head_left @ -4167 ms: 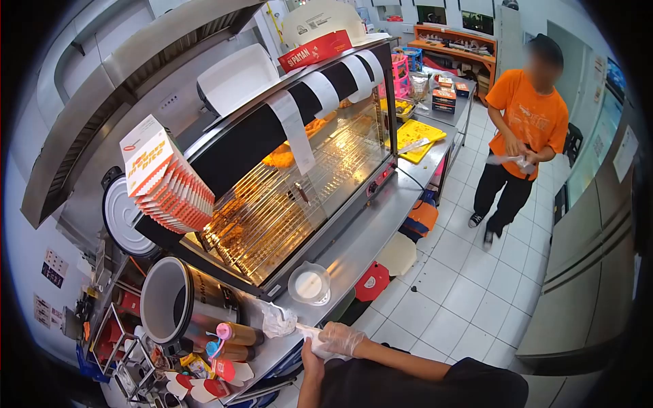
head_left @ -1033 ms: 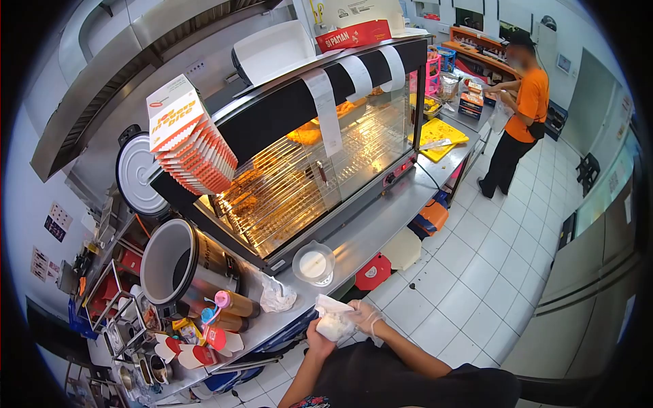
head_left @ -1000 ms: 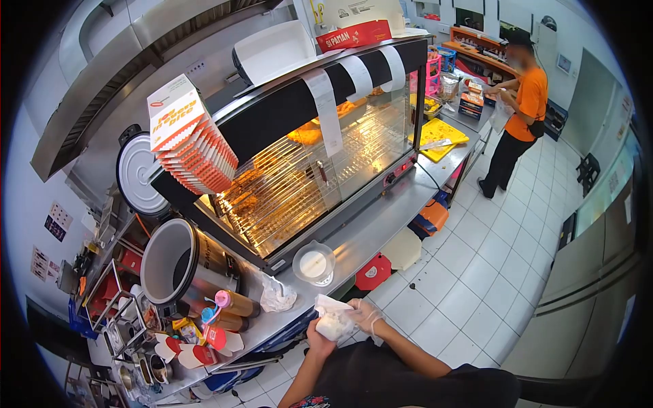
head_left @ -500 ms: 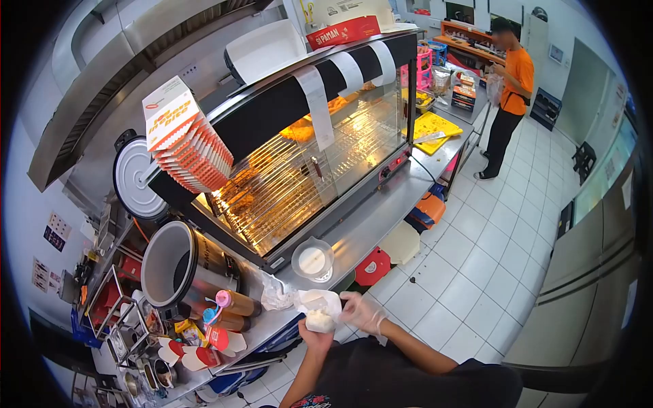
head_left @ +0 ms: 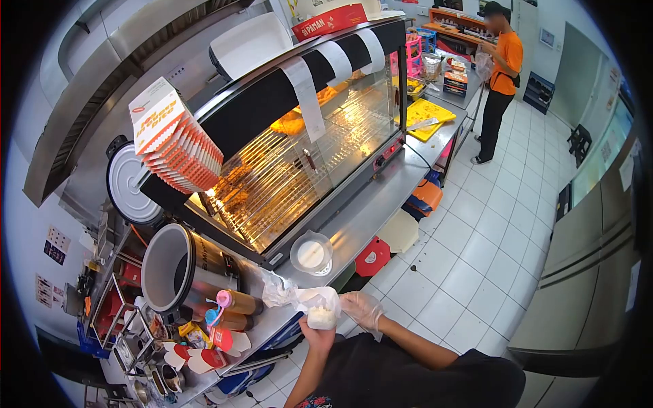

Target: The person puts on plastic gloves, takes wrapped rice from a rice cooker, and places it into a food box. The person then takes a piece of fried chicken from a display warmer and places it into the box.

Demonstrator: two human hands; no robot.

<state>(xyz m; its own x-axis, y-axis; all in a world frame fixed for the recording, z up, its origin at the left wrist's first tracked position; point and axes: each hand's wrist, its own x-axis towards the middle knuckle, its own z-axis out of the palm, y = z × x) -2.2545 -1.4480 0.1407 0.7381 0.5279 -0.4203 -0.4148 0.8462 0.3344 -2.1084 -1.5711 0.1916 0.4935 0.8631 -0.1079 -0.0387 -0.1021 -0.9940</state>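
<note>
My left hand (head_left: 318, 334) holds a white paper wrapper (head_left: 316, 296) from below, with a rounded lump of what looks like white rice (head_left: 321, 317) in it. My right hand (head_left: 362, 309) wears a clear plastic glove and has its fingers at the paper's right edge, seeming to pinch it. To the left of the wrapper lies a crumpled clear plastic bag (head_left: 275, 289) on the counter's edge. Just beyond my hands stands a clear round container (head_left: 311, 253) with something white inside.
A lit glass food warmer (head_left: 306, 163) with fried food fills the counter (head_left: 357, 238). Stacked boxes (head_left: 173, 136) sit on its left end. An open cooker pot (head_left: 166, 265), sauce bottles (head_left: 238, 301) and red-white boxes (head_left: 204, 359) stand left. A person in orange (head_left: 509, 61) stands at far right.
My view has shifted slightly. The gloved right hand has turned a little at the paper's edge, while the left hand keeps hold of the wrapper and its lump.
</note>
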